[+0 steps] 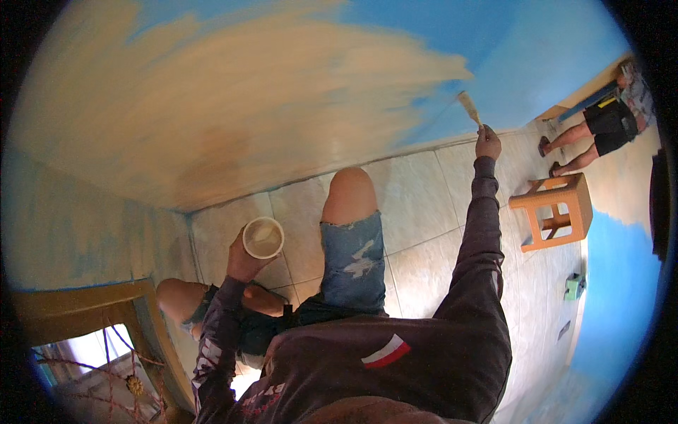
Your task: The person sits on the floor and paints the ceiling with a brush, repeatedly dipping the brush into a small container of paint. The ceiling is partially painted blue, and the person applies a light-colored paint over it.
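Filling the upper part of the view, a wall [282, 85] carries broad, streaky tan paint that gives way to bright blue toward the right. Below it spreads a floor [417, 194] of pale tiles. The wearer has on a dark sweatshirt [438, 353] and torn denim shorts [353, 261]. At the far right stands another person [611, 127] in black shorts, near an orange stool [583, 208]. The left hand [244, 260], low and left of the bare knee, curls its fingers around the side of a white cup [263, 238] with something pale inside. The right hand [487, 143], arm stretched forward, closes its fingers on the handle of a paintbrush [467, 106]. Its bristles point at the blue area; whether they touch it, I cannot tell.
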`<state>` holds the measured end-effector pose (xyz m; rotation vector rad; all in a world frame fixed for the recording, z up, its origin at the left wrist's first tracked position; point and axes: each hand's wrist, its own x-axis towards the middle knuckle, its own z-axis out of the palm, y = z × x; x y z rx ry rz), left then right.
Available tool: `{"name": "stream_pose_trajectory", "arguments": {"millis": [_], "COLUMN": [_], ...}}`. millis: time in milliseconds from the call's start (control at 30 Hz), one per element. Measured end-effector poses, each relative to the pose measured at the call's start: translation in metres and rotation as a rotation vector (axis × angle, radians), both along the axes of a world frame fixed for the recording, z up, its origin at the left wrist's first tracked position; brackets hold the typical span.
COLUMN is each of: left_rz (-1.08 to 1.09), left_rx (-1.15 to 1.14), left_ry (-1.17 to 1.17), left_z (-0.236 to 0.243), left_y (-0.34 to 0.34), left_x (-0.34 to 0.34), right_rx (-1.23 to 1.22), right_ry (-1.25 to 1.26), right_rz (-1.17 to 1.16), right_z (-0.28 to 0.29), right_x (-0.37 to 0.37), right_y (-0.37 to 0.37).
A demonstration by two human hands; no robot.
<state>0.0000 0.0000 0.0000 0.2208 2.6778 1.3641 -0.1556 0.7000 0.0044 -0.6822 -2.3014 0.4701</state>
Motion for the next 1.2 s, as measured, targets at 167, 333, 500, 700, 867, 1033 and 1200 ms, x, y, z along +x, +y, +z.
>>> {"name": "stream_pose_trajectory", "arguments": {"millis": [167, 333, 500, 700, 867, 1033, 1200], "left_rz": [-0.027, -0.024, -0.011, -0.011, -0.012, -0.016, -0.020], "left_rx": [0.043, -0.042, -0.024, -0.037, -0.049, -0.022, -0.030], "left_ry": [0.067, 0.006, -0.027, -0.031, -0.010, 0.003, 0.038], "left_z": [-0.014, -0.009, -0.012, -0.014, -0.008, -0.009, -0.012], "left_y": [-0.016, -0.017, -0.028, -0.024, -0.021, -0.022, -0.024], "left_x": [-0.019, 0.001, 0.001, -0.007, -0.008, -0.008, -0.009], "right_rx": [0.025, 0.077, -0.076, -0.211, -0.402, -0.381, -0.254], "right_ry": [0.262, 0.231, 0.202, 0.247, 0.033, -0.049, 0.026], "right_rz": [-0.156, 0.032, 0.174, 0.421, 0.610, 0.584, 0.467], "right_z": [-0.034, -0.032, -0.012, -0.001, 0.024, 0.013, 0.010], "right_x": [-0.006, -0.022, 0.008, 0.043, 0.037, -0.006, -0.012], "right_y": [-0.023, -0.178, -0.310, -0.328, -0.273, -0.187, -0.083]}}
